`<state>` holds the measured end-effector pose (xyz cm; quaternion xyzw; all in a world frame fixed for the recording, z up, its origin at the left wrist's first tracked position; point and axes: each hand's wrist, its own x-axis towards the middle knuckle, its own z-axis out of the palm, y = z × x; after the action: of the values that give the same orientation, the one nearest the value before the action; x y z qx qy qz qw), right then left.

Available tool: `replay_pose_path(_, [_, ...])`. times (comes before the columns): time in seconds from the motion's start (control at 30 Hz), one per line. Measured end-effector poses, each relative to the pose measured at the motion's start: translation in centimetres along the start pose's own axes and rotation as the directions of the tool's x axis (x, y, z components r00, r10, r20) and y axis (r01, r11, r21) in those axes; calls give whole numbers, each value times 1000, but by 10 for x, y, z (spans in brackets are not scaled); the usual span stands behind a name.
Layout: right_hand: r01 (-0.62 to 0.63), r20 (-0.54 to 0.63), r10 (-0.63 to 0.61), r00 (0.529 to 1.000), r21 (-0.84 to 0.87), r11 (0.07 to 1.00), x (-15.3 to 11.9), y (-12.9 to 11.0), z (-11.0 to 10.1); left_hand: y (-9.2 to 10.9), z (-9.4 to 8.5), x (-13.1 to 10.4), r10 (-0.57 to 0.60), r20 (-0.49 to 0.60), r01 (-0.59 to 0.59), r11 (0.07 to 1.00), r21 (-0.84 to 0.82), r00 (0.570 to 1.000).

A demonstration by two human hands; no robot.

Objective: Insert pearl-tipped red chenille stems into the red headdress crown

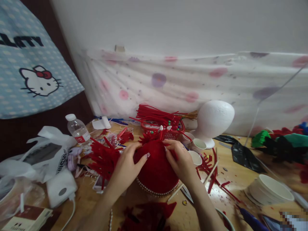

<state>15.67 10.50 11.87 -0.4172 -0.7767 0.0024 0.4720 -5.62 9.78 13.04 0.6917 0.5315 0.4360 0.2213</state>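
A round red velvet-like cap [156, 168], edged with a string of pearl-like beads [156, 193], is between my hands. My left hand [131, 165] grips its left side, thumb lying on the red surface and the other fingers over the far edge, partly hidden. On the right, my right hand [179, 157] has its thumb and fingers closed at the cap's upper right edge; its fingertips are partly hidden. Red fuzzy trim [152, 138] with small white pieces stands up at the far side of the cap.
Behind the cap stands a red basket [179, 130] with red fuzzy stems [156, 112]. A white foam head [214, 118] and paper cups [199, 144] are behind right. A bottle [78, 130], plastic bag [48, 150] and white charger [61, 187] lie left; a paper bowl [269, 189] sits right.
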Motion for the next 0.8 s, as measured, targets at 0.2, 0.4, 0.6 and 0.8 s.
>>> replay_pose_path(0.2, [-14,41,13,999,25,1000,0,-3,-1,73,-34,47,365,-79,-346,919,187,927])
replay_pose_path(0.4, [-29,42,27,999,47,998,3,-3,-1,79,1,66,471,65,-475,866,157,880])
replay_pose_path(0.6, [8,9,-9,1000,70,998,7,-2,-1,74,11,48,605,-56,-581,783,223,794])
replay_pose_path(0.8, [-44,25,44,999,31,999,10,-9,-1,74,16,50,660,-53,-616,724,310,749])
